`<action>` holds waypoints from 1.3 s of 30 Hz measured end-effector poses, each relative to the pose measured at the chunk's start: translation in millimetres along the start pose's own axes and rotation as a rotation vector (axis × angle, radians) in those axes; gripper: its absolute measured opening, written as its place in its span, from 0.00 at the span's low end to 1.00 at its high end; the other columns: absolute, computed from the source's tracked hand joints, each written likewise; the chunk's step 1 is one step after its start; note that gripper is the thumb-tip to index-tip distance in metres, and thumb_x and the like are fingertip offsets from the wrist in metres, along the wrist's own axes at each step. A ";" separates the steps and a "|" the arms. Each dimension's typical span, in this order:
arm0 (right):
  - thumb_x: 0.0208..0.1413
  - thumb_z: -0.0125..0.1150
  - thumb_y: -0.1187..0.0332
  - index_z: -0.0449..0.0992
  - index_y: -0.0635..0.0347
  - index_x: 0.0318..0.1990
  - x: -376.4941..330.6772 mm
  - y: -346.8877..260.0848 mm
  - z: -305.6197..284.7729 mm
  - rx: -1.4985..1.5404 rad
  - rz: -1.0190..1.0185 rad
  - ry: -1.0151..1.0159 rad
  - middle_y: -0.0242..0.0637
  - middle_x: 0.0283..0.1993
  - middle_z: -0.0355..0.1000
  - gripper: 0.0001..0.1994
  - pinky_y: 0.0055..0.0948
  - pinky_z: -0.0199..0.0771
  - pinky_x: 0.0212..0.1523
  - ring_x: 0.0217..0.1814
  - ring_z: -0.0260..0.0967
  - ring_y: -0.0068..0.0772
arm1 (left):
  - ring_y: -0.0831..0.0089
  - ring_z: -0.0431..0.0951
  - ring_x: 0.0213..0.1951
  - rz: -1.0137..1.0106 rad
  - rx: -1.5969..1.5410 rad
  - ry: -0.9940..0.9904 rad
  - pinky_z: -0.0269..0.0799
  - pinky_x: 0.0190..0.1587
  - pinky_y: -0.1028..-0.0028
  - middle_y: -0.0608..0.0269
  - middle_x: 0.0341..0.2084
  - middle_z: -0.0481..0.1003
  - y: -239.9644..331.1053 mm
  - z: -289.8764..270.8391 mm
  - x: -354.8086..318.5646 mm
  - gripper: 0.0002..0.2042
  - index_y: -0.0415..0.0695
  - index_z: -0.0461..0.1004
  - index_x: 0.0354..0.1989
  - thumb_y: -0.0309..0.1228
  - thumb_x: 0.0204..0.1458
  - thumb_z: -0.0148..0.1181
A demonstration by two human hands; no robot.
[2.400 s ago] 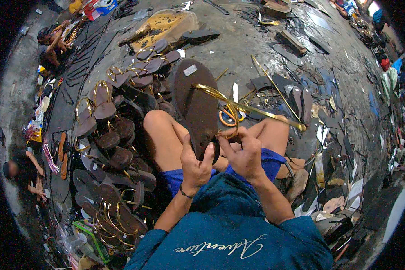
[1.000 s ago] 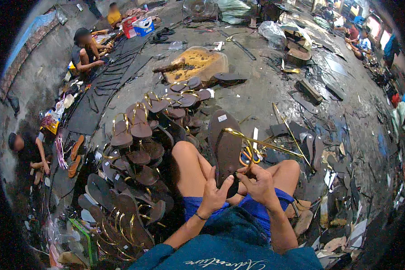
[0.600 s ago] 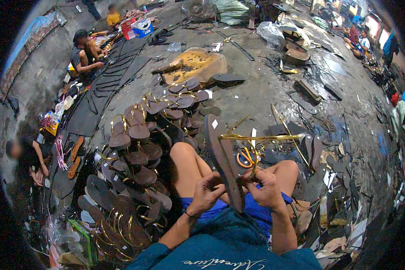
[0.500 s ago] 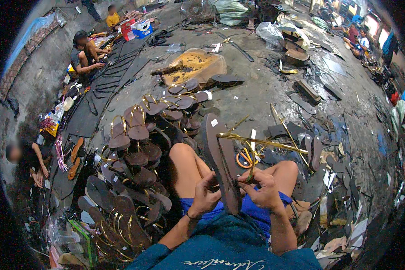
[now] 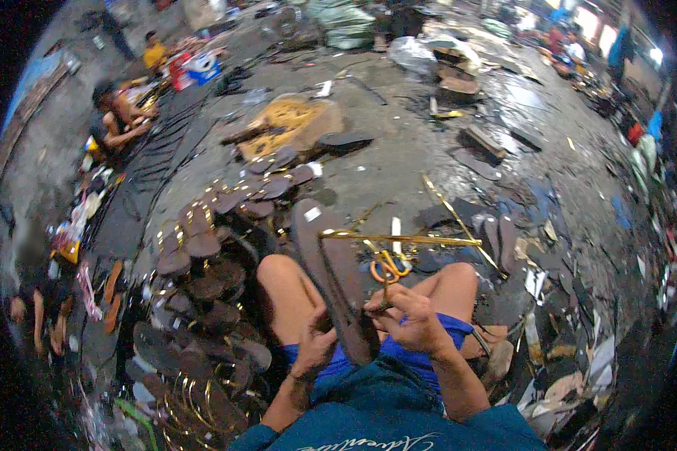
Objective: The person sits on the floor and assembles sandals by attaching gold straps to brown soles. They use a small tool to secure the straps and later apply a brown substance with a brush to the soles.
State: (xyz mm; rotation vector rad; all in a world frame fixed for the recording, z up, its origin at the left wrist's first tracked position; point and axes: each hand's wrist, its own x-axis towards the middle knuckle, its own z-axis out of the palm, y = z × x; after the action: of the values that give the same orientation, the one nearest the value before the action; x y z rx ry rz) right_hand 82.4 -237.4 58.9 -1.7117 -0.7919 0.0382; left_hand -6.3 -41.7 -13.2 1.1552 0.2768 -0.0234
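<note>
A brown flip-flop sole point(image 5: 325, 270) stands tilted in front of me, toe end up, with a small white sticker near its tip. My left hand point(image 5: 315, 342) is closed around its lower left edge. A long gold strap point(image 5: 414, 240) runs out from the sole toward the right. At the sole's lower right edge my right hand point(image 5: 412, 319) pinches a thin gold strap piece point(image 5: 386, 298); the fingertips are partly blurred. Scissors with orange handles point(image 5: 388, 268) lie on the floor just beyond my right hand, between my knees.
Many brown flip-flops with gold straps point(image 5: 203, 244) are heaped at my left. A stained yellow board point(image 5: 297, 124) lies ahead. Loose soles point(image 5: 506, 244) and scraps point(image 5: 534, 284) cover the floor at right. Another person point(image 5: 120, 120) sits at far left, others farther back.
The whole view has shifted and blurred, with the surroundings sliding left. Both hands keep their holds on the sole and the strap piece; the sole's tilt is much the same.
</note>
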 end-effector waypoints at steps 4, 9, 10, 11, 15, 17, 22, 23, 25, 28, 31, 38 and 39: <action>0.44 0.64 0.82 0.76 0.63 0.39 5.8 -5.2 -14.4 0.030 -0.031 -0.195 0.41 0.42 0.73 0.13 0.31 0.75 0.44 0.44 0.74 0.40 | 0.69 0.77 0.41 -0.092 -0.041 -0.013 0.74 0.46 0.70 0.56 0.42 0.76 -20.3 -28.6 -1.3 0.13 0.33 0.71 0.48 0.19 0.53 0.55; 0.44 0.65 0.80 0.75 0.64 0.41 1.5 3.7 -9.6 0.000 -0.151 -0.139 0.40 0.43 0.72 0.14 0.30 0.75 0.43 0.46 0.73 0.39 | 0.68 0.77 0.39 -0.031 -0.025 0.069 0.75 0.44 0.70 0.55 0.41 0.76 -22.7 -13.7 7.4 0.12 0.34 0.71 0.47 0.21 0.54 0.54; 0.44 0.65 0.80 0.75 0.64 0.41 0.2 2.6 -9.1 0.016 -0.146 -0.123 0.41 0.43 0.72 0.14 0.30 0.75 0.43 0.45 0.73 0.39 | 0.68 0.77 0.39 -0.014 -0.025 0.092 0.75 0.44 0.70 0.55 0.40 0.76 -23.7 -10.9 8.0 0.12 0.34 0.71 0.47 0.21 0.54 0.53; 0.44 0.66 0.80 0.74 0.64 0.41 -1.0 2.0 -7.9 0.037 -0.142 -0.104 0.41 0.43 0.72 0.14 0.29 0.75 0.43 0.45 0.73 0.39 | 0.68 0.77 0.39 0.004 -0.021 0.117 0.75 0.43 0.70 0.55 0.40 0.76 -25.1 -9.4 7.8 0.12 0.35 0.71 0.46 0.21 0.54 0.53; 0.46 0.65 0.79 0.74 0.64 0.40 -2.4 1.8 -4.5 -0.056 -0.072 -0.092 0.43 0.41 0.70 0.12 0.31 0.75 0.41 0.43 0.73 0.42 | 0.68 0.76 0.41 0.056 -0.136 0.127 0.75 0.44 0.70 0.54 0.46 0.73 -51.7 -19.0 0.8 0.18 0.36 0.65 0.54 0.21 0.53 0.53; 0.48 0.65 0.77 0.74 0.64 0.39 -0.8 2.3 -2.6 -0.088 -0.104 -0.059 0.43 0.40 0.70 0.10 0.32 0.74 0.39 0.41 0.73 0.43 | 0.68 0.76 0.42 0.013 -0.157 0.077 0.74 0.46 0.70 0.53 0.46 0.72 -52.6 -22.7 1.2 0.20 0.36 0.64 0.55 0.20 0.53 0.54; 0.50 0.63 0.76 0.72 0.64 0.38 0.9 6.4 9.6 -0.116 -0.151 0.010 0.42 0.38 0.70 0.09 0.33 0.73 0.39 0.41 0.72 0.43 | 0.68 0.74 0.46 -0.040 -0.021 0.058 0.72 0.49 0.70 0.53 0.48 0.71 -38.9 -18.0 6.6 0.25 0.36 0.60 0.59 0.20 0.51 0.56; 0.50 0.63 0.76 0.72 0.64 0.38 -1.1 6.2 10.4 -0.134 -0.139 0.012 0.42 0.38 0.70 0.09 0.34 0.73 0.40 0.41 0.72 0.43 | 0.68 0.74 0.46 -0.032 0.020 0.057 0.71 0.50 0.70 0.53 0.49 0.71 -31.9 -14.6 7.9 0.26 0.36 0.59 0.60 0.20 0.51 0.56; 0.50 0.63 0.76 0.71 0.64 0.38 1.9 3.5 4.1 -0.170 -0.155 0.046 0.42 0.37 0.69 0.09 0.36 0.72 0.42 0.41 0.71 0.45 | 0.68 0.73 0.47 0.001 0.142 0.054 0.70 0.51 0.69 0.52 0.49 0.70 -13.8 -4.9 4.7 0.28 0.36 0.57 0.61 0.19 0.50 0.57; 0.51 0.63 0.72 0.71 0.63 0.39 6.2 11.8 -1.8 -0.379 -0.194 0.053 0.42 0.37 0.70 0.10 0.38 0.72 0.43 0.42 0.71 0.47 | 0.68 0.72 0.49 0.094 0.324 0.076 0.69 0.53 0.69 0.52 0.51 0.69 18.5 23.4 -2.2 0.31 0.36 0.55 0.64 0.19 0.49 0.58; 0.50 0.63 0.70 0.72 0.63 0.39 7.6 16.2 11.4 -0.322 0.051 0.032 0.43 0.38 0.71 0.10 0.38 0.72 0.43 0.43 0.71 0.47 | 0.68 0.71 0.51 0.203 0.460 0.167 0.68 0.56 0.69 0.52 0.52 0.68 34.1 57.4 -4.7 0.35 0.36 0.52 0.66 0.19 0.48 0.59; 0.47 0.61 0.69 0.73 0.61 0.52 4.4 26.3 5.5 -0.057 0.136 0.081 0.52 0.52 0.70 0.22 0.44 0.68 0.56 0.56 0.67 0.53 | 0.37 0.68 0.52 0.811 1.690 0.049 0.65 0.57 0.59 0.28 0.48 0.71 -67.3 -42.5 18.8 0.16 0.40 0.78 0.46 0.29 0.50 0.51; 0.47 0.61 0.69 0.73 0.61 0.52 2.7 29.0 5.6 0.001 0.116 0.078 0.52 0.52 0.70 0.21 0.44 0.68 0.57 0.56 0.67 0.52 | 0.40 0.68 0.52 0.739 1.492 0.092 0.65 0.57 0.59 0.30 0.49 0.70 -58.7 -32.1 15.9 0.17 0.39 0.75 0.49 0.28 0.50 0.51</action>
State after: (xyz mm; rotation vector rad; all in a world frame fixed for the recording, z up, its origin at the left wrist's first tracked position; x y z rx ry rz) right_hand 96.0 -233.6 32.8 -1.7458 -0.6344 0.0504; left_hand -6.9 -34.7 -81.6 2.6853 -0.1812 0.5618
